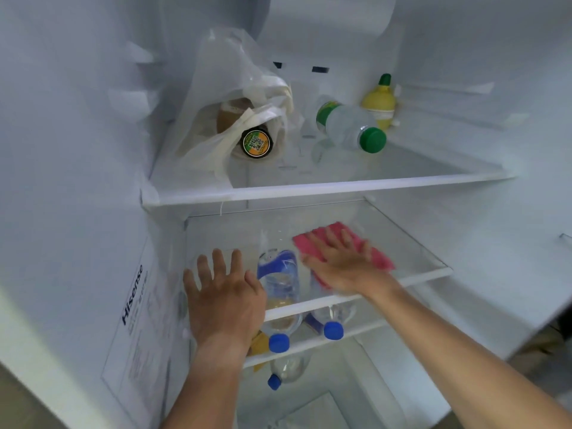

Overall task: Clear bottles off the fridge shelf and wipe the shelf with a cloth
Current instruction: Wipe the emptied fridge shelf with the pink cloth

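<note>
— What was the right hand [342, 264] doing?

— It lay flat, fingers spread, pressing a pink cloth [376, 253] onto the glass shelf [411, 261].

— And the left hand [224, 292]?

— Open too, palm down at the shelf's left front, touching no bottle.

— Where were the bottles?

— Two blue-capped bottles [280, 339] lay on the shelf below, seen through the glass. Another blue-capped one [283, 371] lay lower still.

— The upper shelf [340, 188]?

— It held a plastic bag [235, 119] on the left, a green-capped bottle [351, 126] on its side, and a yellow lemon-shaped bottle [379, 103] upright just behind it.

Home kitchen: open fridge [93, 150], glass shelves [340, 188], bottles [349, 126], bagged food [235, 119].
</note>
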